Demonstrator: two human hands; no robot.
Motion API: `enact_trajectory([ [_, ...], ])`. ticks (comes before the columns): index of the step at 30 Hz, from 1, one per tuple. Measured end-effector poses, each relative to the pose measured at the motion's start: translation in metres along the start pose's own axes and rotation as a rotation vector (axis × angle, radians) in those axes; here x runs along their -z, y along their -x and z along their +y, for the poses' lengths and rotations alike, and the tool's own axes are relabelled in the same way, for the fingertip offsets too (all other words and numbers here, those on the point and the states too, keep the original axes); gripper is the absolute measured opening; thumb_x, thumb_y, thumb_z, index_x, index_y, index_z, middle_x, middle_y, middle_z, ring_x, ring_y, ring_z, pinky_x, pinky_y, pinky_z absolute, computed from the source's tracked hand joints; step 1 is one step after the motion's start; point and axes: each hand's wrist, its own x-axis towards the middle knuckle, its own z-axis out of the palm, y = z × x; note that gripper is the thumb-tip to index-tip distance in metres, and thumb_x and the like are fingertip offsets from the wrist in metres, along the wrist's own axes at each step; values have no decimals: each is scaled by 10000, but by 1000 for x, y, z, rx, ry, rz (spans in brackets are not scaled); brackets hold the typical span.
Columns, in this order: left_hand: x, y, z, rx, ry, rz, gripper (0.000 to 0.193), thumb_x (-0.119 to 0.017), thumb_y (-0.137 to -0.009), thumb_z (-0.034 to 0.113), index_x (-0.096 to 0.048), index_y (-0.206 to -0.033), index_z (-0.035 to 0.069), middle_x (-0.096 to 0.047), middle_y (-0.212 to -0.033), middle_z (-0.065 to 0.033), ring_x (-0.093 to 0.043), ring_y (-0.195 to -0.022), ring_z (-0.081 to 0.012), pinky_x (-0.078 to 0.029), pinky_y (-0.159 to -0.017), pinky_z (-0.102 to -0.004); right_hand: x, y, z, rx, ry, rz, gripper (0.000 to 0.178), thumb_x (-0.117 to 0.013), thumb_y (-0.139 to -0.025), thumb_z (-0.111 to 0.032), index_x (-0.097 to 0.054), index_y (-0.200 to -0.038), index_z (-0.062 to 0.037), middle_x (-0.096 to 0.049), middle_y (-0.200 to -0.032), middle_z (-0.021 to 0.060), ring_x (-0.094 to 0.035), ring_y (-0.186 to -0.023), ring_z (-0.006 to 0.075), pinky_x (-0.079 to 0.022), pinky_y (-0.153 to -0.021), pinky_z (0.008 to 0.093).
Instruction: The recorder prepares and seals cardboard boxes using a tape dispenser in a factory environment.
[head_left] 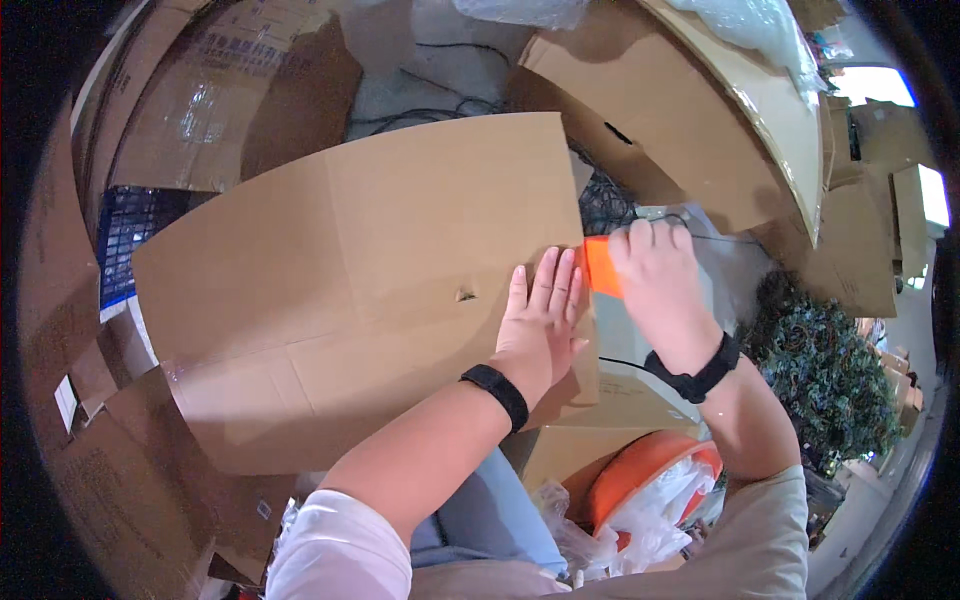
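Observation:
A large flat piece of brown cardboard [400, 210] lies in front of me, with crease lines and a small torn slot near its middle. My left hand [540, 310] rests flat on it near the right edge, fingers stretched out and holding nothing. Just beyond that edge, my right hand [660, 265] is closed around a bright orange, flat-sided object [603, 267]. The orange piece meets the cardboard's edge close to my left fingertips. My right fingers hide the rest of it, so its kind cannot be made out.
Larger cardboard boxes [200, 110] stand at the far left, beside a blue crate [140, 235]. Another big carton [650, 110] leans at the far right. Dark cables [440, 110] lie on the floor. A leafy green plant [825, 370] and an orange container [625, 475] with clear plastic are to the right.

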Motion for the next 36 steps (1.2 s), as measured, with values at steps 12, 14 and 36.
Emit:
enact_trajectory([
  [12,-19,-3,1,-3,122,164,791,-486,-817,478,-236,-1361,-40,-164,-1444,-199,-121,-1349,-338,-138,-1064,-515,-59,12,-36,-67,-205,-79,108,-479,-771,-172,-532,-838,-107,-509,-789,55,-513,-806,206,-361,-734,342],
  [14,-18,0,0,-5,137,173,794,-490,-815,479,-237,-1360,-41,-164,-1445,-198,-119,-1349,-337,-138,-1065,-511,-58,18,-37,-140,-336,-100,113,-473,-767,-135,-526,-852,-83,-511,-835,81,-513,-838,228,-360,-751,356],
  [36,-29,342,-313,1581,237,247,721,-435,-876,466,-164,-1396,47,-144,-1449,-196,-145,-1336,-355,-183,-1024,-573,28,78,-35,-707,-604,168,304,-634,-664,-22,-455,-908,8,-479,-843,160,-472,-834,352,-379,-752,399],
])
